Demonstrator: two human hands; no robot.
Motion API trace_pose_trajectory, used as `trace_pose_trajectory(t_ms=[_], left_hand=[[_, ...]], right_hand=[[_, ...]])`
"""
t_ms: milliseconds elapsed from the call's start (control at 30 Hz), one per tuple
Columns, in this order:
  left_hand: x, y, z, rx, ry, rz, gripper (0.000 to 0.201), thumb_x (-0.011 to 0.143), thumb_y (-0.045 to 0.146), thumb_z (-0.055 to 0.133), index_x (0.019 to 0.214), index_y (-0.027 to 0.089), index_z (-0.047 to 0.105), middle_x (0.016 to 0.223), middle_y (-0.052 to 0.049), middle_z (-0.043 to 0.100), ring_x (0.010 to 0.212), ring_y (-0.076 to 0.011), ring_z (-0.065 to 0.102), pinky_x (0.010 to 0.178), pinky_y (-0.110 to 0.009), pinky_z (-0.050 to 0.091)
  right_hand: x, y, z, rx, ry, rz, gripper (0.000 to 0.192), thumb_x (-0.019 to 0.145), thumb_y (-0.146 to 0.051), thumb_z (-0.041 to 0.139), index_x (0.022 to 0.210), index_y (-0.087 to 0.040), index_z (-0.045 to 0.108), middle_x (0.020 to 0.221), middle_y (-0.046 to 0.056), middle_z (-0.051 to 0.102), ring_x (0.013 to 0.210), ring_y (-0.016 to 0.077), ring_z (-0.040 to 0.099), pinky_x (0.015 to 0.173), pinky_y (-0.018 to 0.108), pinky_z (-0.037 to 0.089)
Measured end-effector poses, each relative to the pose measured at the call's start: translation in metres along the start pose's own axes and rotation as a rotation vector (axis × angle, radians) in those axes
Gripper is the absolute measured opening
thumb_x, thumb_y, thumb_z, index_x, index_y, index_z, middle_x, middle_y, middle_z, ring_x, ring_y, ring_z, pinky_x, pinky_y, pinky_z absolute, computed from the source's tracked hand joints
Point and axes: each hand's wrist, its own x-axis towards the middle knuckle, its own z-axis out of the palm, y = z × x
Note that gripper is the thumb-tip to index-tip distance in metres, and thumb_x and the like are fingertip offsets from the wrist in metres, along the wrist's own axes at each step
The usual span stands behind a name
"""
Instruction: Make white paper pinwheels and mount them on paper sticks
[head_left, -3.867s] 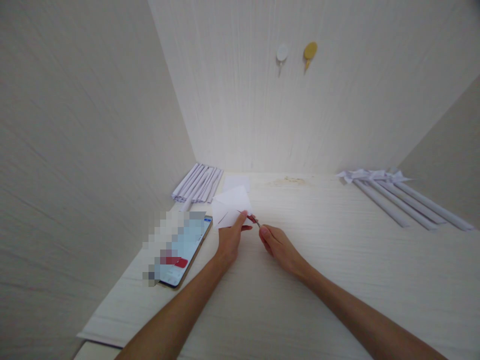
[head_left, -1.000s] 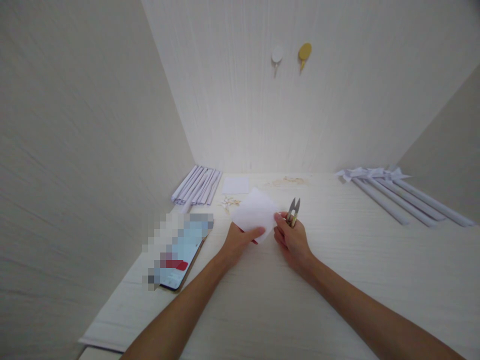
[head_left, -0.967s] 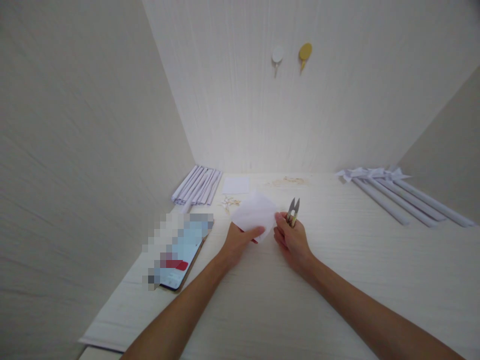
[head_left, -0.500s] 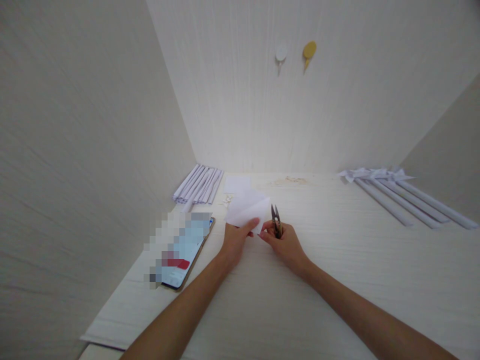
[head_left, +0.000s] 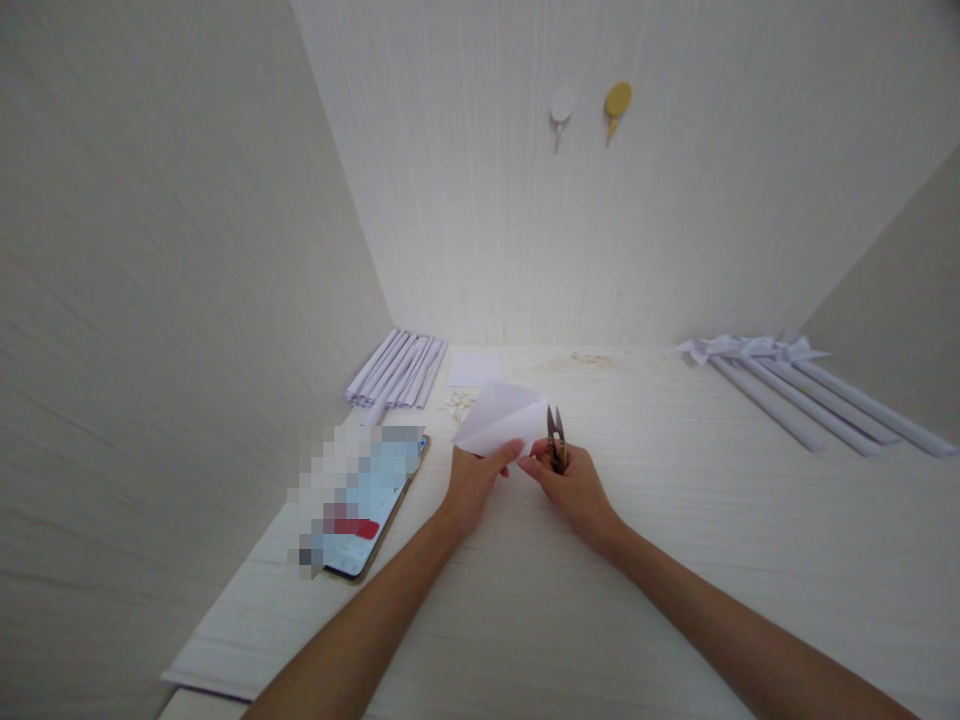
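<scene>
My left hand (head_left: pixel 478 480) is closed on a small white sheet of paper (head_left: pixel 495 418), thumb on top near its lower edge. A slanting crease runs across the sheet. Close by on the right, my right hand (head_left: pixel 571 485) has thread snips (head_left: pixel 556 435) tucked in it, their two pointed blades sticking up and slightly apart. The thumb and forefinger of that hand meet at the sheet's near right corner; whether they pinch it is hard to make out. Beyond the held sheet, another white paper piece (head_left: pixel 474 369) lies flat on the table.
Rolled paper tubes (head_left: pixel 401 368) lie stacked at the back left. Several longer tubes with pointed paper ends (head_left: pixel 814 405) lie at the right. A phone (head_left: pixel 375 510), partly pixelated, rests left of my hands. Small scraps (head_left: pixel 459 404) lie behind the sheet. Walls enclose the table (head_left: pixel 675 560).
The held sheet has shifted slightly right and its fold-like crease shows more. My right hand's fingertips have risen a little toward its corner, and the snips have moved slightly right.
</scene>
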Motion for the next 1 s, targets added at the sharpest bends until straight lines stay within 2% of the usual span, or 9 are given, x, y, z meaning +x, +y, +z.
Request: trace_pose_trajectory(t_ms=[300, 733, 1000], left_hand=[[0.0002, 0.0003, 0.0002, 0.028, 0.009, 0.007, 0.02, 0.053, 0.026, 0.067, 0.068, 0.015, 0.06, 0.064, 0.001, 0.057, 0.053, -0.0089, 0.047, 0.04, -0.018, 0.036], [0.0002, -0.0004, -0.0003, -0.063, -0.004, -0.048, 0.021, 0.054, 0.025, 0.067, 0.072, 0.015, 0.062, 0.074, -0.003, 0.06, 0.058, -0.0101, 0.051, 0.041, -0.018, 0.038], [-0.001, 0.0004, 0.0003, -0.058, -0.01, -0.041, 0.023, 0.053, 0.026, 0.067, 0.072, 0.015, 0.062, 0.074, -0.003, 0.061, 0.057, -0.0099, 0.051, 0.041, -0.018, 0.037]], right_hand=[[0.0004, 0.0027, -0.0004, -0.011, -0.044, -0.008, 0.025, 0.067, -0.039, 0.055, 0.06, -0.016, 0.049, 0.044, -0.008, 0.032, 0.039, 0.0054, 0.026, 0.037, 0.021, 0.019], [0.0009, 0.0034, -0.0006, 0.015, -0.043, -0.015, 0.025, 0.065, -0.038, 0.057, 0.059, -0.016, 0.046, 0.045, -0.008, 0.032, 0.039, 0.0053, 0.026, 0.037, 0.021, 0.02], [0.0006, 0.0038, -0.0003, 0.01, -0.04, -0.016, 0.027, 0.065, -0.039, 0.058, 0.058, -0.017, 0.044, 0.045, -0.008, 0.031, 0.04, 0.0055, 0.026, 0.037, 0.021, 0.019]])
